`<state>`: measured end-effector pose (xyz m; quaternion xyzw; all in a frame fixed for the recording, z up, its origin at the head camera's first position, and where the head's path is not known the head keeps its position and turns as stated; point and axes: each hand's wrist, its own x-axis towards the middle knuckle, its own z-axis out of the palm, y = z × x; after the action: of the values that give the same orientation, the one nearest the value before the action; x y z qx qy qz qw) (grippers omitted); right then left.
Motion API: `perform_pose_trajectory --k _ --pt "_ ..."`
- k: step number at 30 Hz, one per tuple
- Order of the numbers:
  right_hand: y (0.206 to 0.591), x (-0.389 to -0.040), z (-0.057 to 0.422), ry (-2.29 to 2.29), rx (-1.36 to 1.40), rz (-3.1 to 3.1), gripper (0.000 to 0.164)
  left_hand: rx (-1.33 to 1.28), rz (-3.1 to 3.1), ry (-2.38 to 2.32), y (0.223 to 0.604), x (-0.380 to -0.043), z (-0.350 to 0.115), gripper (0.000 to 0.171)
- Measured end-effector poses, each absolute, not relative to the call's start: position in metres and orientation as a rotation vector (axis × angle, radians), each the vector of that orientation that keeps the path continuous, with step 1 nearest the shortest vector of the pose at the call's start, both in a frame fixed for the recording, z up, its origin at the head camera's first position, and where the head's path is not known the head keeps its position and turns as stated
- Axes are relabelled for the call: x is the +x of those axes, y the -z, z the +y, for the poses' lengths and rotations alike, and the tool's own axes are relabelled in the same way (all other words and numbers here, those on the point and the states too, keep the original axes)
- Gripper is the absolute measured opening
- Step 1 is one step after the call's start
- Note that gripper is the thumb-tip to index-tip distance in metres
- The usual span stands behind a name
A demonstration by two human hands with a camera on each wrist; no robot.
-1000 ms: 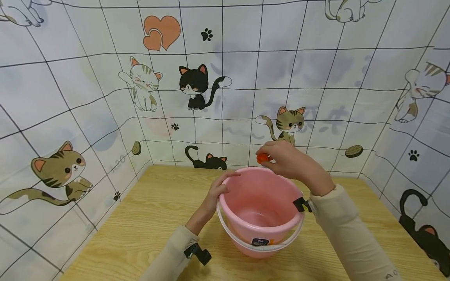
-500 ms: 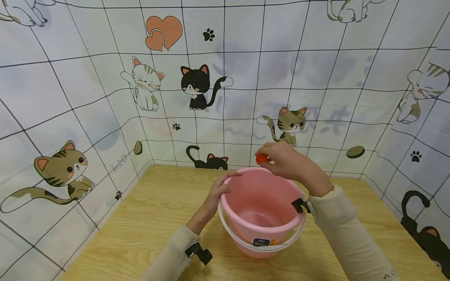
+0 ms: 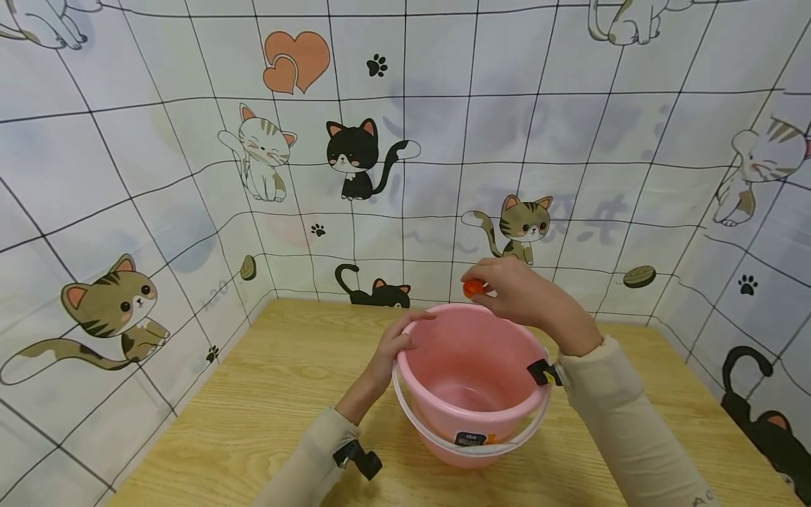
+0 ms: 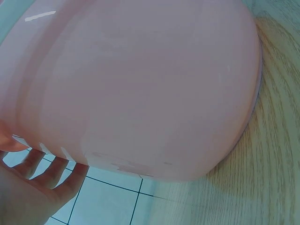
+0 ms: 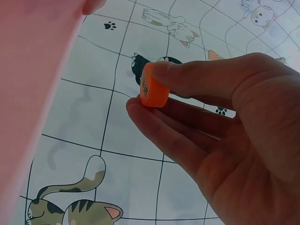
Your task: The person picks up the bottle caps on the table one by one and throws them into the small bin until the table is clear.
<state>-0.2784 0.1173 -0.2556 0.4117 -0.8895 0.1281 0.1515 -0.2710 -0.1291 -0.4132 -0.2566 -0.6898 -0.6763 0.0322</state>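
Note:
A pink plastic bucket (image 3: pixel 475 417) stands on the wooden table, its inside facing me and its white handle (image 3: pixel 465 448) hanging down in front. My left hand (image 3: pixel 386 350) grips the bucket's left rim; in the left wrist view the fingers (image 4: pixel 54 176) curl at the edge while the bucket's outer wall (image 4: pixel 145 89) fills most of the picture. Beyond the far rim, my right hand (image 3: pixel 510 287) pinches a small round orange disc (image 5: pixel 153 86) between thumb and fingertips. Dark marks show on the disc's face, too small to read.
The light wood table (image 3: pixel 272 394) carries the bucket and ends at a wall covering (image 3: pixel 431 155) with a grid and printed cats, which rises at the back and both sides. Black straps (image 3: pixel 357 458) with small mounts sit on both sleeves.
The view has shifted very slightly. Both hands, the bucket and the orange disc keep nearly the same places.

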Motion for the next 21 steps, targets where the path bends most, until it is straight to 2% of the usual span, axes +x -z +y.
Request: perform_pose_trajectory --k 21 --pt "0.2558 -0.2790 0.1187 -0.375 1.182 -2.564 0.023 -0.777 -2.144 2.067 0.4132 -0.2715 -0.1289 0.062"
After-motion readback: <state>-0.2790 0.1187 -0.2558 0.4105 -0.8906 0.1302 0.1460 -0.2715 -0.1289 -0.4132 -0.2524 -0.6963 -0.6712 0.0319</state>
